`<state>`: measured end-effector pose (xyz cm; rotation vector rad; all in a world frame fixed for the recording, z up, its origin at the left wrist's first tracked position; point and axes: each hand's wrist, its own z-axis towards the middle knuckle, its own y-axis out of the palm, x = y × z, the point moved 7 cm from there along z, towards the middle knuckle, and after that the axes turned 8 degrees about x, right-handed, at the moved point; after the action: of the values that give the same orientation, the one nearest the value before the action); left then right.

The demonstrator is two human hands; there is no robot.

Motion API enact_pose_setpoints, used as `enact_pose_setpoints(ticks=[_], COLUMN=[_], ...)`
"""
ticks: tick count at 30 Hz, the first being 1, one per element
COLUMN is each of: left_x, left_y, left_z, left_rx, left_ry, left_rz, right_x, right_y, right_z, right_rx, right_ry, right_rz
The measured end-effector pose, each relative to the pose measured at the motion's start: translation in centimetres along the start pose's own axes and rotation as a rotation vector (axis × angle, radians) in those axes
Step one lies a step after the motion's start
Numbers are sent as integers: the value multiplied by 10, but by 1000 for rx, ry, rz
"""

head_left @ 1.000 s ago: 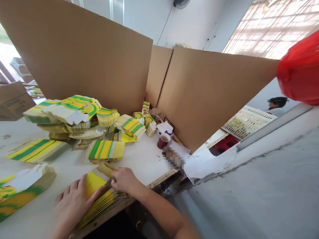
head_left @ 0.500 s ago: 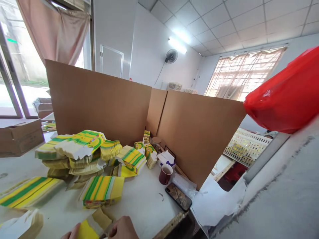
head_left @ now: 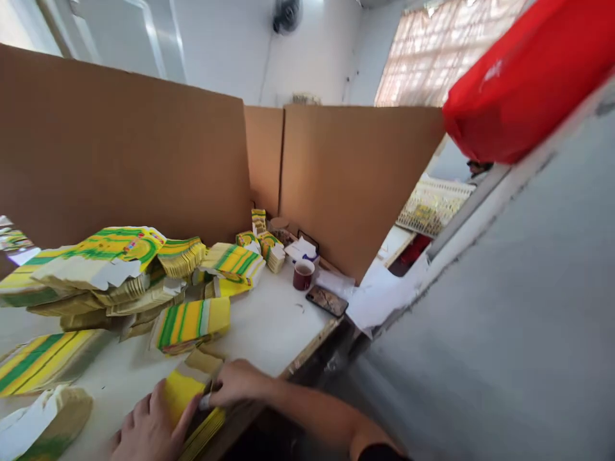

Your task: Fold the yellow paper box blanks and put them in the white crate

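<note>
Right, head view: yellow paper stack (head_left: 180,394) sits at the front edge of the white table (head_left: 273,326), between both hands. Left hand (head_left: 148,426) lies spread on the stack's left part, fingers extended, thumb pointing toward the right hand. Right hand (head_left: 243,384) is at the stack's right side, fingers curled; can't make out whether it pinches a sheet. Pale bit at its fingers, too blurred to name. Below the hands, layered yellow edges show at the table edge.

Just beyond the stack: striped bundle (head_left: 192,323), green, yellow and white. Farther left, a second striped bundle (head_left: 43,362) lies flat; nearer, a white-topped bundle (head_left: 65,419), partly cut off by the frame. Behind these, a big heap of striped packets (head_left: 115,256), overlapping, against a brown cardboard panel (head_left: 120,153). Right of the heap: maroon mug (head_left: 303,276), upright, phone (head_left: 327,301) lying just beside it near the table edge. Red bag (head_left: 523,89) upper right, white basket (head_left: 432,208) beyond.
</note>
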<state>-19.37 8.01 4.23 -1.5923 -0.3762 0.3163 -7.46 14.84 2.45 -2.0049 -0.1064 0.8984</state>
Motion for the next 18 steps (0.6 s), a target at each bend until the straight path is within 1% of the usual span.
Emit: enact_pose_setpoints(ticks=[2, 3, 5, 7, 9, 12, 15, 18], left_x=[4, 6, 9, 11, 11, 8, 6, 11], left_y=[-12, -16, -22, -25, -25, -22, -20, -26], left_z=[-2, -4, -6, -8, -9, -6, -5, -8], left_rx=[39, 50, 63, 73, 84, 92, 65, 51], left_ry=[-1, -17, -34, -44, -45, -46, -72, -88], left_rz=[-30, -36, -40, -37, -46, -73, -75, -57], right_x=[-2, -2, -5, -8, -8, -4, 2, 9], right_y=[-12, -20, -33, -40, -41, -38, -35, -33], right_z=[-4, -6, -10, -13, -16, -19, -26, -32], right_rx=[-34, -5, 63, 105, 103, 39, -73, -149], right_ry=[20, 30, 4, -56, -120, -206, -290, -305], right_rz=[-114, -174, -234, -244, -231, -197, -123, -32])
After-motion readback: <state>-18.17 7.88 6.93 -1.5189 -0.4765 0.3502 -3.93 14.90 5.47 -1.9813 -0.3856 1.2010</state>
